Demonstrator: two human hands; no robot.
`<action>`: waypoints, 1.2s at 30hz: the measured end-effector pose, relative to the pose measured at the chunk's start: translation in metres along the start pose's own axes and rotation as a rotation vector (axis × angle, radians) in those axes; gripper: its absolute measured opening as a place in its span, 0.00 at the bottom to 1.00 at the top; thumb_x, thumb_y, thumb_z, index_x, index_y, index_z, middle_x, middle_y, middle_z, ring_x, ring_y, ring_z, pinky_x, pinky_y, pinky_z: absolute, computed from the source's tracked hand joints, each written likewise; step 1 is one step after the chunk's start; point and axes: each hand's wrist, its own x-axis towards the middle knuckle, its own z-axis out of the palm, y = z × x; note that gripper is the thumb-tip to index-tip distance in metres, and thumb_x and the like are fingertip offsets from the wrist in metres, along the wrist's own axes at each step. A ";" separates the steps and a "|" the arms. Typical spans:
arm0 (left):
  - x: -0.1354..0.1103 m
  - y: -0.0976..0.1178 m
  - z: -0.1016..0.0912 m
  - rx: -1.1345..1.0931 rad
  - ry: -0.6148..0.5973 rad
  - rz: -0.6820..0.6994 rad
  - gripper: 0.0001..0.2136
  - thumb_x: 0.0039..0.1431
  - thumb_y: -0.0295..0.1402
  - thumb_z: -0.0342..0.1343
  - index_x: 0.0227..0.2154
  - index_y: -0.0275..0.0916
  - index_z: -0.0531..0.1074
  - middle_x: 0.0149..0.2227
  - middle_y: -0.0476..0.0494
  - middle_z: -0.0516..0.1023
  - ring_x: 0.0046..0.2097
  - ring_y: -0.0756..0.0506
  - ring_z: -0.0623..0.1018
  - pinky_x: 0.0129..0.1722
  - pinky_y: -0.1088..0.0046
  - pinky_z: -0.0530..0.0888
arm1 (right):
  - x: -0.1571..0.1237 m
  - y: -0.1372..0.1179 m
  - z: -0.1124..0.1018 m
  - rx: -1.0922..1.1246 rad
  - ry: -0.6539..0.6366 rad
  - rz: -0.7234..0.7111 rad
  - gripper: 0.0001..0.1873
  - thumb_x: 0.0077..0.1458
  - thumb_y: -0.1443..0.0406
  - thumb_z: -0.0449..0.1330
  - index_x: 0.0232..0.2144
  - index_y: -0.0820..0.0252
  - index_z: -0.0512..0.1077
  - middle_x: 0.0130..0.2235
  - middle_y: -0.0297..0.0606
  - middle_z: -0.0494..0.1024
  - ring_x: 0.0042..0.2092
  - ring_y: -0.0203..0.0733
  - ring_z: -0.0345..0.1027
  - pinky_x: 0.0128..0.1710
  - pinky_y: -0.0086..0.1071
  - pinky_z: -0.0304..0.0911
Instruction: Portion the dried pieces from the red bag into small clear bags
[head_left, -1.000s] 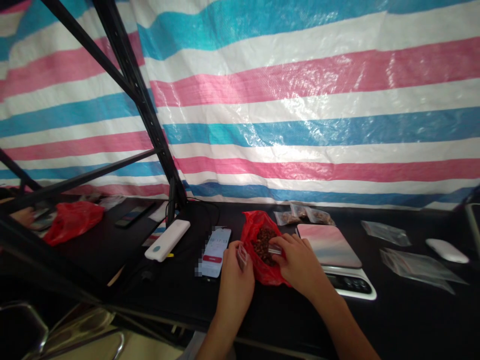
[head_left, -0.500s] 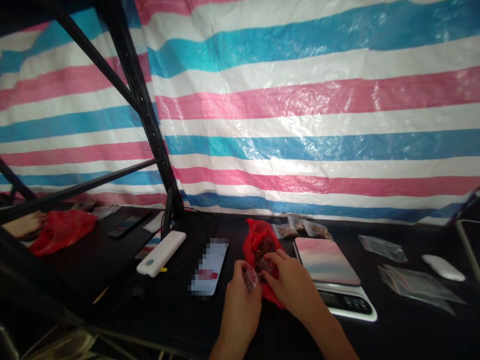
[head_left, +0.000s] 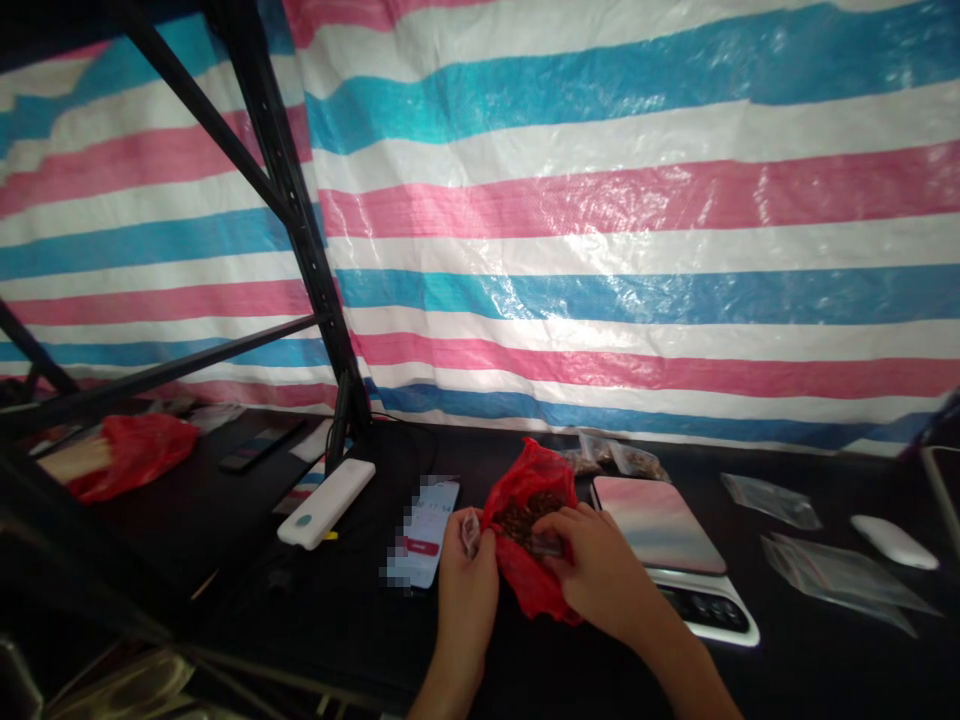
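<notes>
A red plastic bag (head_left: 536,585) lies open in front of me, with small brown dried pieces (head_left: 529,515) inside. At its left edge my left hand (head_left: 469,570) is closed around a small clear plastic bag (head_left: 470,533), and its thumb is against the red bag's rim. My right hand (head_left: 600,560) reaches into the red bag from the right. Its fingers are closed on a small see-through object (head_left: 549,544) among the brown pieces, partly hidden and too unclear to name.
Right of the red bag is a kitchen scale (head_left: 660,525). Filled clear bags (head_left: 637,462) lie behind it; flat zip bags (head_left: 832,575) and a white mouse-shaped object (head_left: 892,541) lie farther right. Left are a phone (head_left: 431,530), a white power bank (head_left: 326,505) and a black shelf post (head_left: 300,240).
My left hand has shifted left to the red bag's edge. The red bag is spread wider, showing more brown pieces. My right hand has moved slightly right and down.
</notes>
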 end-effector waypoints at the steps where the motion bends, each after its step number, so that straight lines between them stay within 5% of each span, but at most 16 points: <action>1: 0.000 0.002 0.000 0.011 -0.011 0.009 0.09 0.52 0.36 0.56 0.36 0.40 0.69 0.30 0.51 0.71 0.34 0.46 0.74 0.36 0.70 0.72 | 0.001 0.000 0.000 -0.002 -0.003 0.008 0.14 0.51 0.73 0.61 0.37 0.52 0.80 0.40 0.36 0.82 0.46 0.48 0.70 0.48 0.40 0.56; 7: 0.004 0.009 0.003 -0.006 -0.064 -0.001 0.09 0.53 0.39 0.55 0.33 0.41 0.68 0.30 0.52 0.70 0.32 0.47 0.71 0.35 0.72 0.69 | 0.013 -0.001 0.004 -0.081 0.094 0.013 0.20 0.53 0.75 0.58 0.45 0.53 0.78 0.49 0.38 0.81 0.52 0.51 0.67 0.49 0.42 0.53; 18: 0.009 0.006 0.009 -0.066 -0.058 0.009 0.10 0.50 0.41 0.55 0.30 0.41 0.68 0.30 0.51 0.70 0.33 0.47 0.72 0.35 0.73 0.69 | 0.019 -0.006 0.023 0.121 0.135 0.025 0.27 0.47 0.79 0.55 0.45 0.53 0.78 0.51 0.37 0.82 0.51 0.47 0.73 0.53 0.41 0.57; 32: 0.005 0.012 0.017 0.021 -0.104 0.084 0.07 0.55 0.40 0.53 0.30 0.42 0.69 0.31 0.48 0.72 0.37 0.43 0.75 0.40 0.69 0.71 | 0.016 -0.002 0.029 0.236 0.164 0.016 0.27 0.49 0.79 0.55 0.48 0.55 0.79 0.50 0.40 0.82 0.48 0.46 0.76 0.55 0.40 0.66; 36: 0.004 0.012 0.017 0.057 -0.070 0.121 0.07 0.58 0.39 0.52 0.30 0.41 0.69 0.31 0.47 0.73 0.36 0.43 0.75 0.39 0.69 0.71 | 0.017 0.003 0.033 0.447 0.226 0.034 0.23 0.52 0.75 0.56 0.48 0.56 0.79 0.49 0.41 0.83 0.49 0.46 0.78 0.54 0.39 0.69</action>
